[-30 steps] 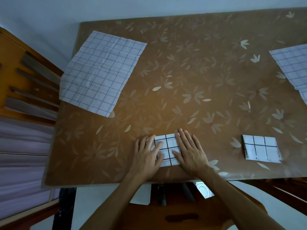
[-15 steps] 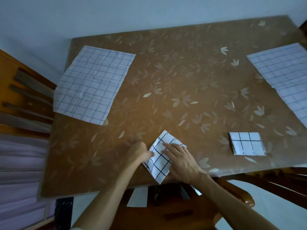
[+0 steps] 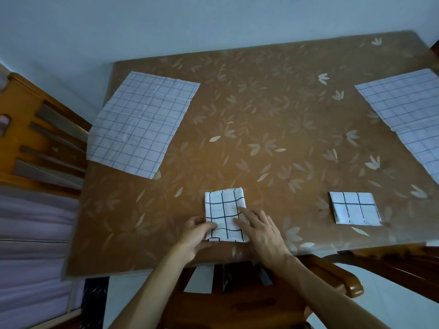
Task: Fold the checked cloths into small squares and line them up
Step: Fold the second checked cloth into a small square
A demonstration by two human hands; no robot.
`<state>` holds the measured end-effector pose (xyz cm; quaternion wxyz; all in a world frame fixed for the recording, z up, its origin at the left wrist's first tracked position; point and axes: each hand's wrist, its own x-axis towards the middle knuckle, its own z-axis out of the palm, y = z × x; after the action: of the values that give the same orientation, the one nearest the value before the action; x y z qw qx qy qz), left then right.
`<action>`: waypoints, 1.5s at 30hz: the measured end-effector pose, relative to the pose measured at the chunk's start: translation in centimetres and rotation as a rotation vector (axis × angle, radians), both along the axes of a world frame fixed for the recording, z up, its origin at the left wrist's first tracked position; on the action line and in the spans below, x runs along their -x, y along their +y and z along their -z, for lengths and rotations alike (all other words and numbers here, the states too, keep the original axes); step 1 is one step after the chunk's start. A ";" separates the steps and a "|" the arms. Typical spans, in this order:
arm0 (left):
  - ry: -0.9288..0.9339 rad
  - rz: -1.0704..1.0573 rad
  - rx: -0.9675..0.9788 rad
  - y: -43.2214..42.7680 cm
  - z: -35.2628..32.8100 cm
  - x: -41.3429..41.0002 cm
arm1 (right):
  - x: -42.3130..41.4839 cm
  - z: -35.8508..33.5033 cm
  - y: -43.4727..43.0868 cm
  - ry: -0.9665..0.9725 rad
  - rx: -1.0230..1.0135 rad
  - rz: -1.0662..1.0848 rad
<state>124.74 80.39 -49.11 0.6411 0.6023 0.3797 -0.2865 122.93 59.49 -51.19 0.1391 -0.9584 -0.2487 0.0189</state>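
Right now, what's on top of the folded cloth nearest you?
On the folded cloth, right hand fingers press the right side; left hand pinches the lower left edge. Cloth beneath is hidden.

Visible body parts: two hands and two forearms, in the lower centre of the frame. The left hand (image 3: 194, 236) and left forearm (image 3: 152, 288) are bare down to the bottom edge. The right hand (image 3: 263, 231) and right forearm (image 3: 327, 293) are likewise bare. Lighting is dim; fingernail detail cannot be resolved.
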 end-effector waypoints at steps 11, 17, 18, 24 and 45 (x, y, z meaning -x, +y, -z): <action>-0.777 0.915 -0.773 2.5 4.5 2.6 | -0.2 1.0 -2.0 0.394 -0.328 0.184; -0.753 0.783 -0.734 1.7 4.8 2.5 | -1.4 0.3 -1.4 0.468 -0.380 0.328; -0.735 0.720 -0.720 1.5 4.6 2.4 | -1.6 0.4 -1.2 0.484 -0.384 0.368; -0.583 0.531 -0.685 1.4 4.2 1.5 | -2.6 0.8 -1.2 0.577 -0.490 0.466; -0.510 0.541 -0.764 0.1 3.1 1.7 | -6.2 0.5 0.4 0.578 -0.391 0.679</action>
<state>123.04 80.47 -52.17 0.3512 0.9198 0.1201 -0.1273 129.09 59.92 -51.70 0.3784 -0.8967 0.1279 0.1909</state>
